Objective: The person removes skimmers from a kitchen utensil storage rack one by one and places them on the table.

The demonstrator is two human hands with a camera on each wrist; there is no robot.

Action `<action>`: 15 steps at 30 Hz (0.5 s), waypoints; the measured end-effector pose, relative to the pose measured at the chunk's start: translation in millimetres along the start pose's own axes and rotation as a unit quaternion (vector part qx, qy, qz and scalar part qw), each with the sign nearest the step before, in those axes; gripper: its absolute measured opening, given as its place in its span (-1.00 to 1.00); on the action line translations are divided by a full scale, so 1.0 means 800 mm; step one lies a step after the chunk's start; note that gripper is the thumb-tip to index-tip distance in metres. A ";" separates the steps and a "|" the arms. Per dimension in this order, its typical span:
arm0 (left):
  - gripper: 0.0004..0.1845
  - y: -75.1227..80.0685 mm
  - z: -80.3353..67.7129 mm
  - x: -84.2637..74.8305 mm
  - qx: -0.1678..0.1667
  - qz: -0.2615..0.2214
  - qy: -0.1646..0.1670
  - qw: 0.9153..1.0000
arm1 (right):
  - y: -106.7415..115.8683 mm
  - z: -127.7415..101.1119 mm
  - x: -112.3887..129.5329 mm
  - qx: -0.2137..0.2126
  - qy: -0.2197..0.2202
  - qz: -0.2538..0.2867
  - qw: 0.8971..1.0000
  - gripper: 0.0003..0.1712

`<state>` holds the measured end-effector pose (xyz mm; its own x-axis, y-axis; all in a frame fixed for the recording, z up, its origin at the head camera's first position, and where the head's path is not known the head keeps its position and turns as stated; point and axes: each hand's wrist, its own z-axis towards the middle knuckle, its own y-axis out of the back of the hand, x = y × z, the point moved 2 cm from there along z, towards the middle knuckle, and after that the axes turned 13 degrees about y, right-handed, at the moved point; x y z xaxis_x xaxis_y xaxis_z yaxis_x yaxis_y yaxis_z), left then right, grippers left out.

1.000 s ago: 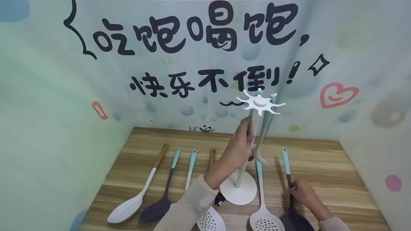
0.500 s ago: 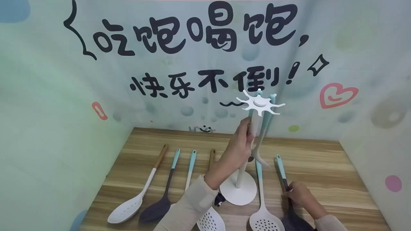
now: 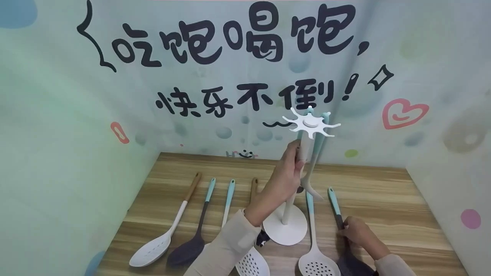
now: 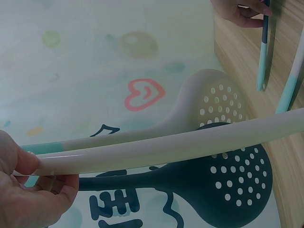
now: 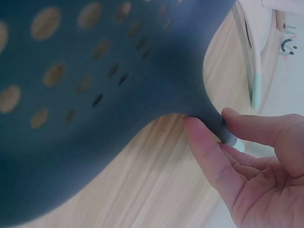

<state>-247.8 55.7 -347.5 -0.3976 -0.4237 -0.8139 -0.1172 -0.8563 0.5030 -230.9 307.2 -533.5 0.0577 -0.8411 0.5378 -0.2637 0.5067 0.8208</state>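
Observation:
My left hand (image 3: 282, 178) grips the upper pole of a white utensil stand (image 3: 284, 234), just below its star-shaped hook top. In the left wrist view, a pale skimmer (image 4: 190, 104) and a dark skimmer (image 4: 237, 190) hang beside the pole. On the right, my right hand (image 3: 358, 232) pinches the narrow neck of another dark skimmer (image 3: 353, 264) with a turquoise handle. The right wrist view shows thumb and fingers on that neck, with the perforated head (image 5: 118, 118) large in front. This skimmer lies low over the tabletop, its handle pointing away from me.
A white skimmer (image 3: 318, 262) lies between the stand and my right hand. Left of the stand are a white slotted spoon (image 3: 151, 249), a dark turner (image 3: 188, 251) and another white perforated utensil (image 3: 253, 262). My left forearm covers part of the row. A printed curtain (image 3: 245, 76) closes the back.
The dark skimmer in my right hand has shifted toward me and slightly left, its handle end now leaning left. My left hand and the stand have stayed put.

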 end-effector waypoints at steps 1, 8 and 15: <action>-0.54 0.000 0.000 0.000 0.000 0.001 0.001 1.000 | 0.000 0.000 0.000 0.002 0.001 0.000 1.000 -0.68; -0.54 0.001 -0.001 -0.001 0.001 0.001 0.004 1.000 | 0.002 0.001 0.000 0.007 0.008 -0.012 1.000 -0.67; -0.53 0.000 0.000 -0.002 0.009 -0.004 0.015 1.000 | 0.006 -0.001 0.003 0.019 0.018 -0.006 1.000 -0.55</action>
<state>-246.9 56.0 -346.2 -0.3696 -0.4257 -0.8260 -0.1367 -0.8543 0.5014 -230.9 307.6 -527.7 0.0965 -0.8393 0.5351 -0.2988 0.4884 0.8199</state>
